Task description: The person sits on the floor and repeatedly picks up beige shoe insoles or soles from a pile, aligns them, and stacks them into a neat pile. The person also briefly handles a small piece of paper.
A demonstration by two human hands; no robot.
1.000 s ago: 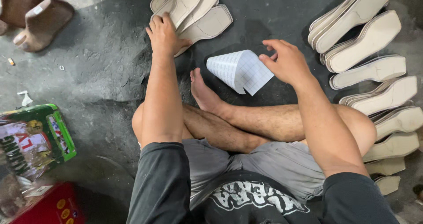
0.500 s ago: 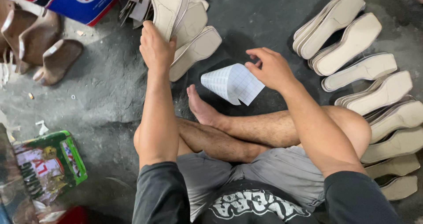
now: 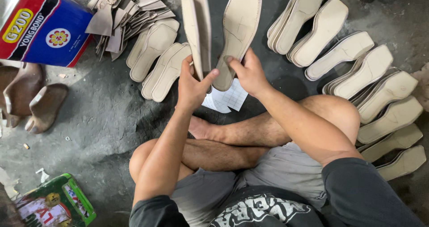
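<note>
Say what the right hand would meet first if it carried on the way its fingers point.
Probably the pale sole the right hand already holds; past it, the grey floor, though depth is unclear.

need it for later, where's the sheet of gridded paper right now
In the head view the gridded paper lies on the dark floor near the middle, just below the right hand and the sole it holds, above the crossed legs.

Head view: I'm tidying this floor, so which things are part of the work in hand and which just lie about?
In hand:
left hand holding edge-on insoles
right hand holding a flat insole
row of soles on the right
soles stacked by the left hand
folded paper

Lying about:
red and blue tin
brown heel pieces
green packet
</note>
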